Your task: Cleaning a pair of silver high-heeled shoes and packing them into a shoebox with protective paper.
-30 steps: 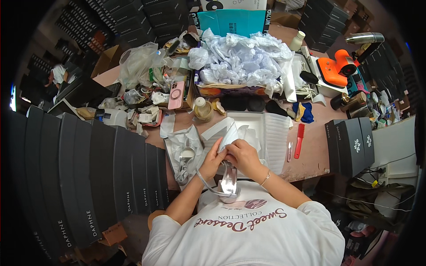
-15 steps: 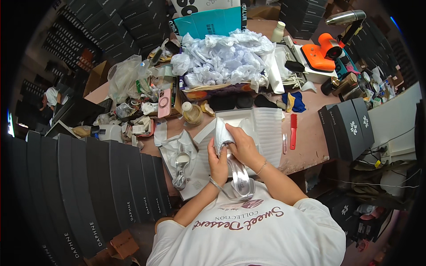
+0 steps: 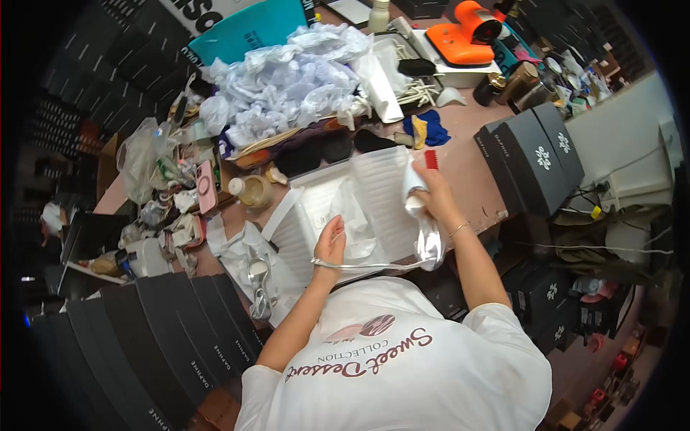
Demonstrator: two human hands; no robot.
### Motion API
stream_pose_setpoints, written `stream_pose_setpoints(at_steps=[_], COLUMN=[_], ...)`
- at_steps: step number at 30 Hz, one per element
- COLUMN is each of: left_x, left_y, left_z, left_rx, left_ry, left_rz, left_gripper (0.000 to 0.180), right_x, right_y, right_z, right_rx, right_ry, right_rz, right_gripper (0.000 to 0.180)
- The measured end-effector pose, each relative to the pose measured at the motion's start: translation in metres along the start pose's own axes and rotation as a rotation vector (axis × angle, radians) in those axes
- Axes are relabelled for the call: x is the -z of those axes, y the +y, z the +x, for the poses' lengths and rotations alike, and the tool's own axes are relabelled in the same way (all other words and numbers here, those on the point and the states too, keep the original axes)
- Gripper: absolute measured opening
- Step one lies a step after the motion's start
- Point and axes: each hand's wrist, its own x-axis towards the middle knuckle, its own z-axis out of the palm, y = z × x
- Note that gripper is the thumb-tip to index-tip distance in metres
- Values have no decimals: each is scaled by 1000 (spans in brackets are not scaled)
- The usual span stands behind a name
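Note:
My right hand point(image 3: 437, 197) is at the right end of the white packing, closed around the white, paper-covered end of a silver sandal point(image 3: 430, 244). Beside its fingertips shows the head of a red brush point(image 3: 431, 159); whether the fingers touch the brush I cannot tell. A thin silver strap stretches left from the sandal to my left wrist. My left hand point(image 3: 331, 241) is raised over an open white shoebox point(image 3: 305, 188), fingers extended with nothing between them. Another silver sandal point(image 3: 259, 284) lies on white tissue left of it.
A basket point(image 3: 277, 144) heaped with crumpled white paper stands behind. Black shoeboxes point(image 3: 144, 323) line the left, with more point(image 3: 528, 158) at the right. A pink phone point(image 3: 206, 187), a bottle point(image 3: 251, 191), blue cloth point(image 3: 433, 129) and an orange device point(image 3: 463, 39) surround the work area.
My hands have parted. The right carried the silver sandal rightward to the red brush, while the left let go of its paper-covered end. The whole view has shifted and tilted.

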Motion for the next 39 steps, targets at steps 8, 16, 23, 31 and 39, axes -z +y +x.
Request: stream_pose_setpoints(at_steps=[8,16,23,31,39], left_x=[28,43,29,9,2], left_y=[4,-15,-14,54,104], left_z=[-6,8,53,11,-24], left_rx=[-97,262,302,-259,-828], left_ry=[97,-42,-108,206,170], left_rz=[381,108,-103,112,488], left_gripper=[67,45,41,18,46], right_x=[-46,-66,-114,-72,-5], right_y=[-96,-127,-104,-145,-169], right_z=[7,22,18,-15,9], right_rx=[151,376,-149,470,-292], right_ry=[-451,-366,-531,-307,-517], right_rz=[-264,38,546,91,1121], right_gripper=[50,17,7,16,21])
